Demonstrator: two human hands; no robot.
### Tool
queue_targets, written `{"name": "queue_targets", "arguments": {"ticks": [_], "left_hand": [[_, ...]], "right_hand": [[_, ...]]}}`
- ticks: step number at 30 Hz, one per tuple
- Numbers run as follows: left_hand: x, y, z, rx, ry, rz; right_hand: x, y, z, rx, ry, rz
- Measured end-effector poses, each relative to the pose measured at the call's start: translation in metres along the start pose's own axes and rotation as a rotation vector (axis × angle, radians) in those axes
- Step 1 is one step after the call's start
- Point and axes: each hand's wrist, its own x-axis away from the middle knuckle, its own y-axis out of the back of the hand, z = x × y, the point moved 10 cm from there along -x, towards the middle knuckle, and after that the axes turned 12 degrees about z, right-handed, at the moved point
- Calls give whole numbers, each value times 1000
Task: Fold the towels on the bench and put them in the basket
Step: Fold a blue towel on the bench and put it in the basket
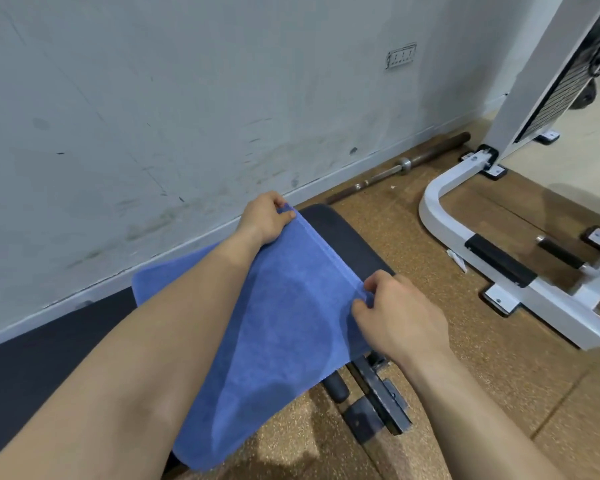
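I see blue towel [291,323] spread across table [343,237], draping over near edge. My left hand [267,220] pinches far corner, right hand [395,317] pinches near one. Folding barely begun, I judge (basket out of view).

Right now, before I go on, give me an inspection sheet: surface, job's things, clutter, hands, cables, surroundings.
Surface: black padded bench, partly under the towel.
Job's things: one blue towel spread across the bench, one end hanging off; basket not in view.
Clutter: nothing seen.
Hands: left hand pinches one towel corner, right hand the neighbouring corner.
Cables: nothing seen.
Surroundings: barbell on the floor by the wall; white machine frame at right.
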Motion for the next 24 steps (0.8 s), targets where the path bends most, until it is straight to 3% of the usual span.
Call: {"name": "queue_targets", "arguments": {"ticks": [7, 13, 18, 24], "left_hand": [[73, 26, -31, 182, -194, -68], [191, 46, -16, 329, -304, -43], [278, 80, 9, 450, -283, -150], [336, 107, 60, 660, -187, -340]], "right_hand": [[1, 5, 31, -44, 67, -26], [27, 10, 107, -149, 425, -120], [74, -13, 176, -281, 785, 6], [99, -40, 206, -496, 840, 125]]}}
